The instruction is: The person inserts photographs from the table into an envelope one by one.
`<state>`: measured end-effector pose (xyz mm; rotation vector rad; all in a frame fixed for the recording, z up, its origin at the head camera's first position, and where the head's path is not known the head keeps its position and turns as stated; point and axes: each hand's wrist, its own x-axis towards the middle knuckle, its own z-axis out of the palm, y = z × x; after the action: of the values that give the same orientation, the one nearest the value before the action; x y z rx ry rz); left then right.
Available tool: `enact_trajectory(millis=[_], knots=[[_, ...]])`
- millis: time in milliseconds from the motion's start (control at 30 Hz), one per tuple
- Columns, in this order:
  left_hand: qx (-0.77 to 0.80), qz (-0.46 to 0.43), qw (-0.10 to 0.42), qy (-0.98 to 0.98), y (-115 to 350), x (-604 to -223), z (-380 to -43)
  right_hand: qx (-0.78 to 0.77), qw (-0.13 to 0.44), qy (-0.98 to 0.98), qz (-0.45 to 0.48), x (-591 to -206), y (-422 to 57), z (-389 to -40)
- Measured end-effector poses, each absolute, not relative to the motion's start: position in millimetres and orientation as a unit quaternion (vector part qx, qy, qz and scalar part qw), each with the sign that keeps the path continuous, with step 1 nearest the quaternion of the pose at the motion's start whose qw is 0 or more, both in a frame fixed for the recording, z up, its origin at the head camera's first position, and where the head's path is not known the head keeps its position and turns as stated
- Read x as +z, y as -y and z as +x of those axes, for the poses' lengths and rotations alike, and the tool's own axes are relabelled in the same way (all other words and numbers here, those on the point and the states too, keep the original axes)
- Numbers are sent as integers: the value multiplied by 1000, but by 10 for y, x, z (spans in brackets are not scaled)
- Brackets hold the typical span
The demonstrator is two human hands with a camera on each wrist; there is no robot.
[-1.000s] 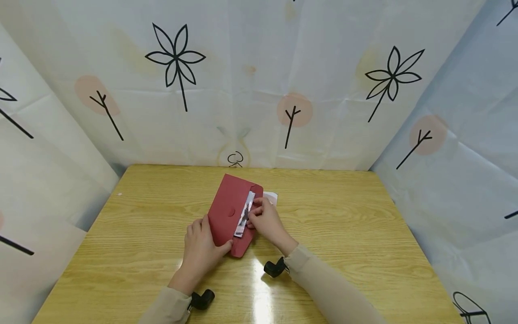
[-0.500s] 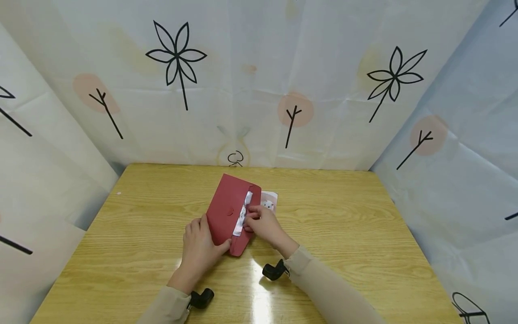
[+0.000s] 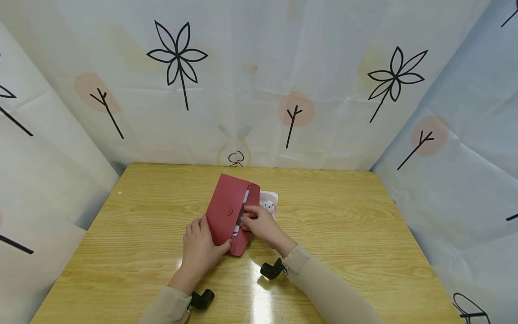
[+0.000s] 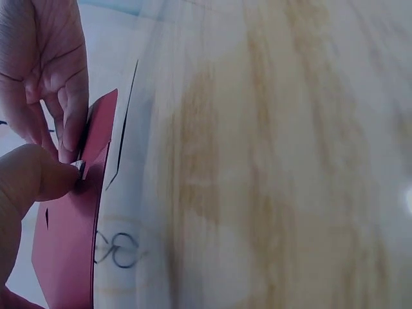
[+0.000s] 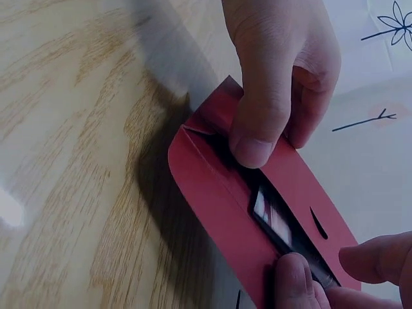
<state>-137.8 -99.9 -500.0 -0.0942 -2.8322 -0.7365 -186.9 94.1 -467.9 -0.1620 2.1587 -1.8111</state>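
Note:
My left hand point(image 3: 200, 245) grips the lower left side of a red paper envelope point(image 3: 224, 198), its thumb at the envelope's mouth. The flap hangs folded back on the right. Glossy printed cards point(image 5: 273, 215) are mostly inside the envelope, with only a narrow strip showing at the opening. My right hand point(image 3: 263, 225) is at that opening, its thumb and fingers pinching the cards' edge. Both hands also show in the left wrist view, where the envelope point(image 4: 71, 244) stands tilted above the table.
A white sheet with a small cartoon animal point(image 3: 269, 205) lies behind the envelope's right side. A tiny pale scrap point(image 3: 119, 193) is at the far left of the wooden table point(image 3: 344, 234). Printed cloth walls point(image 3: 243, 90) enclose the back and sides.
The cards have slid deeper into the envelope as my right hand moved left. More of the white sheet behind shows. My left hand keeps its grip.

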Motion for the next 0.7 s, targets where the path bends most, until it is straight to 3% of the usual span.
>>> enact_trajectory(millis=[333,700], knots=[[-246,-19,94,965,1047,-5023,-1415,-557,84,-822,-82,-4646,-1150,-1928],[-244,-14,93,965,1102,-5015,-1410,-486,42,-873,-19,-4658,-1553,-2102]])
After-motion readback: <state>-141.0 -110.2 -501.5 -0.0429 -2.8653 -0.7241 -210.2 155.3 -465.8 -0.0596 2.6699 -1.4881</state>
